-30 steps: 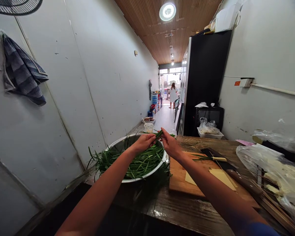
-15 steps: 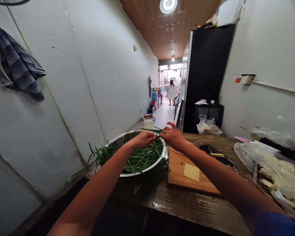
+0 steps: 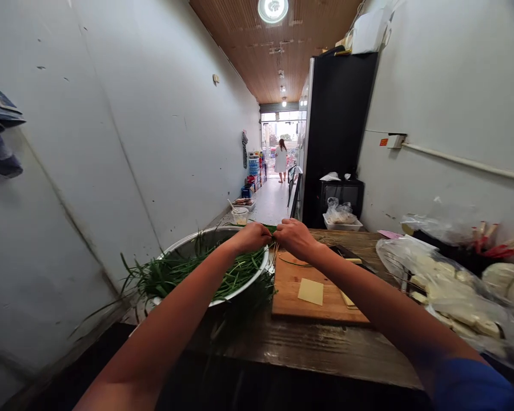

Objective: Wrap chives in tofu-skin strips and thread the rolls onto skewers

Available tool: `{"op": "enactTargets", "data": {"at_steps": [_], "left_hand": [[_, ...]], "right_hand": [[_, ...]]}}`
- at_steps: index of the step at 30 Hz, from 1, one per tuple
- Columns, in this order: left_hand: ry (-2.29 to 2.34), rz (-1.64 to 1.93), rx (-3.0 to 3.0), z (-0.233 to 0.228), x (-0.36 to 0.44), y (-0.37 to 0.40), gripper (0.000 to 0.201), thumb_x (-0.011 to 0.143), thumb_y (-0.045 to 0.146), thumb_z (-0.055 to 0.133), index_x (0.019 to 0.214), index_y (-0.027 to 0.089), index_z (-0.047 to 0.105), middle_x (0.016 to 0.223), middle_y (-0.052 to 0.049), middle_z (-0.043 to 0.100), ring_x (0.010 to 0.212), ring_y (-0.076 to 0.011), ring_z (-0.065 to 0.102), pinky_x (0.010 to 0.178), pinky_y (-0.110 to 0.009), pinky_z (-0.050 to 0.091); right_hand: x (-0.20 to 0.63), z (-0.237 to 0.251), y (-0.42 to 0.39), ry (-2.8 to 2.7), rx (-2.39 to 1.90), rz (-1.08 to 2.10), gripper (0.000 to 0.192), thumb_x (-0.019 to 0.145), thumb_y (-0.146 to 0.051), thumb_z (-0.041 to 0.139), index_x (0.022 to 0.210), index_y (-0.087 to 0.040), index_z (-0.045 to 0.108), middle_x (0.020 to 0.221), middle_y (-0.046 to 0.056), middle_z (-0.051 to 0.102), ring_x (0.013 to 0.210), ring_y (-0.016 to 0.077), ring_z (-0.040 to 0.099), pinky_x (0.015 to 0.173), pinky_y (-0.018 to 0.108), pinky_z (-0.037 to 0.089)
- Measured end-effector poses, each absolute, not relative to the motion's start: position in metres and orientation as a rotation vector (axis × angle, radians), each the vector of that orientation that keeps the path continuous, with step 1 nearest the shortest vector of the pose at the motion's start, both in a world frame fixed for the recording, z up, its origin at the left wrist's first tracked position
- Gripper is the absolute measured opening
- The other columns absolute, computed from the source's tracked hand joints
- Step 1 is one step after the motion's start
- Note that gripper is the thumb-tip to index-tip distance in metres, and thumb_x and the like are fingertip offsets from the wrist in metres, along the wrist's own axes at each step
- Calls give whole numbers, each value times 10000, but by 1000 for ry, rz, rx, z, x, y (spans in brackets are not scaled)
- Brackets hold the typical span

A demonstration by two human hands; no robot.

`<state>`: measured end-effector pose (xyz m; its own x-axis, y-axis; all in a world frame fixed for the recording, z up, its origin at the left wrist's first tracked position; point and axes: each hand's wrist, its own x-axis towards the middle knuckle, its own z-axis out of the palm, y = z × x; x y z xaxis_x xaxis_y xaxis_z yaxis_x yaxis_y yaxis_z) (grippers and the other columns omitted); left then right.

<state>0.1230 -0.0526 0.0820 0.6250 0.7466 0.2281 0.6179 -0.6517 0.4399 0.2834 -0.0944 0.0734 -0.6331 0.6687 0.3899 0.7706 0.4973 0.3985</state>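
Chives [image 3: 197,274] fill metal bowl [image 3: 184,244]; left hand [image 3: 252,236], right hand [image 3: 295,237] fingers pinch stalks.

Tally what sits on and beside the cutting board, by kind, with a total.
Metal bowl of green chives: 1
Wooden cutting board: 1
Yellow sheets on the board: 2
Knife: 1
Hands, left and right: 2
Total: 7

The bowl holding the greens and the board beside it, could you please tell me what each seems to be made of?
The bowl looks like metal, probably stainless steel: a thin grey rim with a dull shine. The board looks like unfinished wood: matt orange-brown with faint grain lines and square edges. The table under both also seems wooden, dark and glossy as if wet or varnished.
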Motion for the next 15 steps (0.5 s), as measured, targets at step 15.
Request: {"op": "enactTargets", "data": {"at_steps": [15], "left_hand": [[962,517,2798,99,209,-86,235,740,251,521,762,130,721,517,10,566,472,-76,369,502,-211,256]], "right_hand": [[406,86,-116,-2252,-1360,239,90,643,-217,650,610,-176,723,408,-63,497,431,59,349,475,212,252]]}}
